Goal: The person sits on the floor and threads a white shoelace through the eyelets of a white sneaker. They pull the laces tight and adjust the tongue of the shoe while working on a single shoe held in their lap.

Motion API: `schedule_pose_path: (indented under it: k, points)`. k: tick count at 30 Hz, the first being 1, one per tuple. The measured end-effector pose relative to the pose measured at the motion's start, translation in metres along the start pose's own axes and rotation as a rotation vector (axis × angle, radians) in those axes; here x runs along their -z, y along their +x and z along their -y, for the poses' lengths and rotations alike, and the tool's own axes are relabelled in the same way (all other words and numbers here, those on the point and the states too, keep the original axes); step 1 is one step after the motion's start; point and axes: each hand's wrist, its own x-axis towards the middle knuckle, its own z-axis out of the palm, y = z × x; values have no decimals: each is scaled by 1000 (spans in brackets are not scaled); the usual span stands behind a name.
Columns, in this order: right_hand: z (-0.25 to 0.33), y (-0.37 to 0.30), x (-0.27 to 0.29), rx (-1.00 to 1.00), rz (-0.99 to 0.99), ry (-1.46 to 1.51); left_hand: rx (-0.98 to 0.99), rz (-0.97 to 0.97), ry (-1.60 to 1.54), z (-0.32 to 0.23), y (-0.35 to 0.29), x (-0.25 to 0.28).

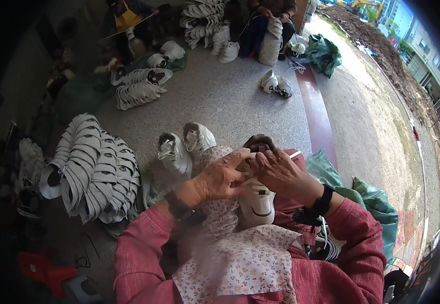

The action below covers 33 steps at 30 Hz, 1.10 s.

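A white shoe upper lies over my lap, its toe pointing toward me and its dark-lined opening facing away. My left hand grips the upper's left side, thumb and fingers bent in around the lacing area. From the right, my right hand bends over the same area with its fingertips pressed together. What those fingertips pinch is hidden under the hand. A short white strand, perhaps lace, shows just beyond the right hand. Beneath the upper spreads a flowered cloth across my lap.
Two white laced shoes stand ahead of my left hand. Stacked white uppers pile up at left, near a red object. Green sacking lies at right. Farther off, two people work among more stacks; another pair of shoes sits on the floor.
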Motion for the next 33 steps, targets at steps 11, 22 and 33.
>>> schedule_pose_path:
  k: [11, 22, 33]
  points:
    - [-179, -78, -11, -1070, -231, -241, 220, 269, -335, 9, 25, 27]
    - [-71, -95, -8, -810, 231, 1535, 212, 75, -244, -14, 62, 31]
    - [-53, -55, -48, -1028, -627, 2661, 297, 266, -46, 8, 110, -5]
